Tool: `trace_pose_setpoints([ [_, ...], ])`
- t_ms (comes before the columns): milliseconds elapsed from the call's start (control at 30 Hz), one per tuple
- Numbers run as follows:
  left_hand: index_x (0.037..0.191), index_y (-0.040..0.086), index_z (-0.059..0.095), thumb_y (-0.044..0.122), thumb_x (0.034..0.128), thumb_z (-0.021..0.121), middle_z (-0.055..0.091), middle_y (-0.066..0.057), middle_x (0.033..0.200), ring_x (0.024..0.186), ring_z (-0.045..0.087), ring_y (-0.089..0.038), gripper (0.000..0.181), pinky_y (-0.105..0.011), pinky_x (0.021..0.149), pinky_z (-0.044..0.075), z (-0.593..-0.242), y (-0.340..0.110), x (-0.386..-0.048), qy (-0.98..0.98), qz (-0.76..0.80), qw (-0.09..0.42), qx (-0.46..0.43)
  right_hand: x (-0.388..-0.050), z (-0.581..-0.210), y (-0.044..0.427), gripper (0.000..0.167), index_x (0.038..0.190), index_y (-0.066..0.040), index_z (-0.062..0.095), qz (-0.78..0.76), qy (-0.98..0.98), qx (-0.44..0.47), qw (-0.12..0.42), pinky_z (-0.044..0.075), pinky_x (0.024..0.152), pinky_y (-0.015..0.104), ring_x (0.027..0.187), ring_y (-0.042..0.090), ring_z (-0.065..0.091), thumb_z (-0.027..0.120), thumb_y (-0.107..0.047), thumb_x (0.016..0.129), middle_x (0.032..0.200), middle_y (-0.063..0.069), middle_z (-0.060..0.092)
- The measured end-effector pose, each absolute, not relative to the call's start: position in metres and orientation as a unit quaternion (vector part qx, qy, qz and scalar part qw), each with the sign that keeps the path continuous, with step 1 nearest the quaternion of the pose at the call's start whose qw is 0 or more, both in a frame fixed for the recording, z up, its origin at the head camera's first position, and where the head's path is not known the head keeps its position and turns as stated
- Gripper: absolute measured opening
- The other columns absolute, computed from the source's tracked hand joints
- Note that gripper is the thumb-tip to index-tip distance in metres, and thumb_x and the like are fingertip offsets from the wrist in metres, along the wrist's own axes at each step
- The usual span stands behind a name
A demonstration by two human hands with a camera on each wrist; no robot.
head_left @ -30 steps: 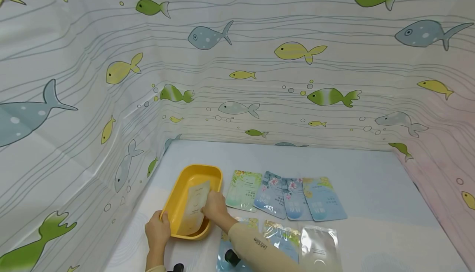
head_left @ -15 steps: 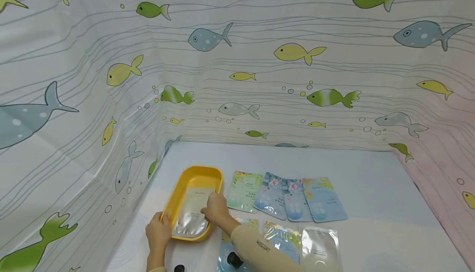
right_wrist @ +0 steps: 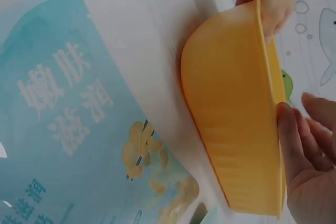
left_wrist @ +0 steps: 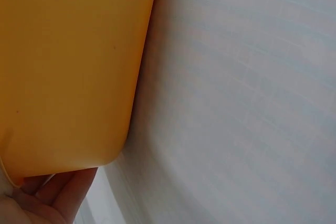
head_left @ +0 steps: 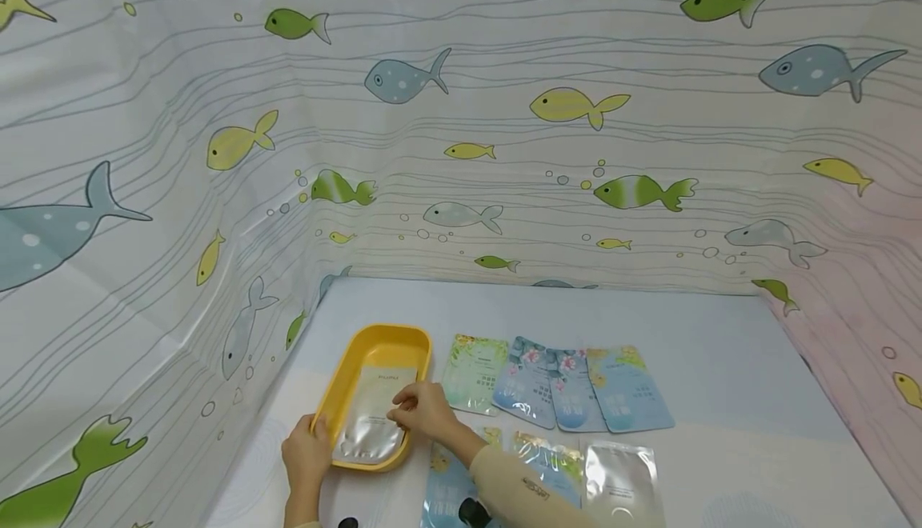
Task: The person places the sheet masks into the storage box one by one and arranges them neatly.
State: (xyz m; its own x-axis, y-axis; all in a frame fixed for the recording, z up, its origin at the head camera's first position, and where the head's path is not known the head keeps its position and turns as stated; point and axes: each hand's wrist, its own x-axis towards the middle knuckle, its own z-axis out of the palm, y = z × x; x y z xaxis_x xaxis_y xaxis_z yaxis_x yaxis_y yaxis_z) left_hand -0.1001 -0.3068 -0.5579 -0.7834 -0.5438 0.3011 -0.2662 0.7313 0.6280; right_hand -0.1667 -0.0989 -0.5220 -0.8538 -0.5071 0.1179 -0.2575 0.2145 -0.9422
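Note:
A yellow plastic tray [head_left: 389, 346] stands at the left of the table. Inside it lies a silver-and-cream sachet [head_left: 373, 424], flat side up. My left hand [head_left: 306, 452] grips the tray's near left rim; the left wrist view shows its fingers [left_wrist: 73, 195] against the tray's outer wall. Over the tray's right rim hovers my right hand [head_left: 426, 412], fingers loosely bent and apart from the sachet, with nothing between them. The right wrist view shows that hand [right_wrist: 310, 166] beside the rim.
Right of the tray, a green sachet [head_left: 475, 372] and several blue ones [head_left: 630, 388] lie in a row, some overlapping. Nearer are more blue sachets [head_left: 450, 476] and a silver one [head_left: 621, 476], partly under my right sleeve [head_left: 522, 484]. A fish-print curtain [head_left: 504, 192] encloses the table.
The sachet that my right hand held tilted in the tray now lies flat there. My right hand has let go and its fingers have loosened. The left hand keeps its grip on the rim.

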Motion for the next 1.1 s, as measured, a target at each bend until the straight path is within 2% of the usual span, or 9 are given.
trace_pose_setpoints([
  [233, 0.094, -0.015, 0.060, 0.004, 0.0900, 0.053, 0.063, -0.034, 0.085, 0.074, 0.057, -0.054, 0.021, -0.059, 0.067, 0.042, -0.558, -0.306, -0.099, -0.901, -0.288, 0.233, 0.225, -0.170, -0.520, -0.078, 0.014, 0.088, 0.001, 0.071, -0.552, 0.777, -0.297, 0.060, 0.048, 0.063, 0.016, 0.065, 0.000, 0.059, 0.074, -0.009, 0.079, 0.077, 0.005, 0.069],
  [533, 0.094, -0.015, 0.059, 0.003, 0.0896, 0.053, 0.062, -0.035, 0.085, 0.076, 0.056, -0.056, 0.020, -0.060, 0.069, 0.042, -0.559, -0.307, -0.099, -0.899, -0.289, 0.240, 0.224, -0.172, -0.515, -0.047, 0.021, 0.092, 0.006, 0.070, -0.565, 0.764, -0.304, 0.065, 0.051, 0.067, 0.021, 0.072, 0.007, 0.063, 0.073, -0.011, 0.081, 0.082, 0.010, 0.070],
  [667, 0.094, -0.015, 0.059, 0.003, 0.0892, 0.053, 0.062, -0.035, 0.085, 0.076, 0.056, -0.056, 0.020, -0.060, 0.069, 0.042, -0.558, -0.306, -0.099, -0.899, -0.289, 0.244, 0.221, -0.172, -0.516, -0.033, 0.019, 0.091, 0.004, 0.070, -0.573, 0.760, -0.301, 0.064, 0.051, 0.067, 0.022, 0.072, 0.010, 0.064, 0.073, -0.012, 0.080, 0.082, 0.010, 0.070],
  [1000, 0.094, -0.016, 0.059, 0.003, 0.0896, 0.053, 0.062, -0.034, 0.085, 0.076, 0.057, -0.056, 0.020, -0.060, 0.069, 0.042, -0.554, -0.305, -0.098, -0.900, -0.291, 0.237, 0.222, -0.167, -0.523, 0.009, 0.017, 0.094, -0.001, 0.070, -0.569, 0.772, -0.276, 0.054, 0.052, 0.068, 0.021, 0.075, 0.010, 0.065, 0.072, -0.013, 0.082, 0.086, 0.008, 0.070],
  [1100, 0.094, -0.016, 0.059, 0.003, 0.0898, 0.053, 0.062, -0.034, 0.085, 0.076, 0.057, -0.056, 0.020, -0.060, 0.069, 0.042, -0.554, -0.304, -0.099, -0.900, -0.293, 0.233, 0.222, -0.159, -0.509, 0.020, 0.016, 0.094, 0.002, 0.069, -0.570, 0.776, -0.263, 0.059, 0.052, 0.067, 0.022, 0.076, 0.019, 0.067, 0.070, -0.009, 0.083, 0.087, 0.012, 0.070],
])
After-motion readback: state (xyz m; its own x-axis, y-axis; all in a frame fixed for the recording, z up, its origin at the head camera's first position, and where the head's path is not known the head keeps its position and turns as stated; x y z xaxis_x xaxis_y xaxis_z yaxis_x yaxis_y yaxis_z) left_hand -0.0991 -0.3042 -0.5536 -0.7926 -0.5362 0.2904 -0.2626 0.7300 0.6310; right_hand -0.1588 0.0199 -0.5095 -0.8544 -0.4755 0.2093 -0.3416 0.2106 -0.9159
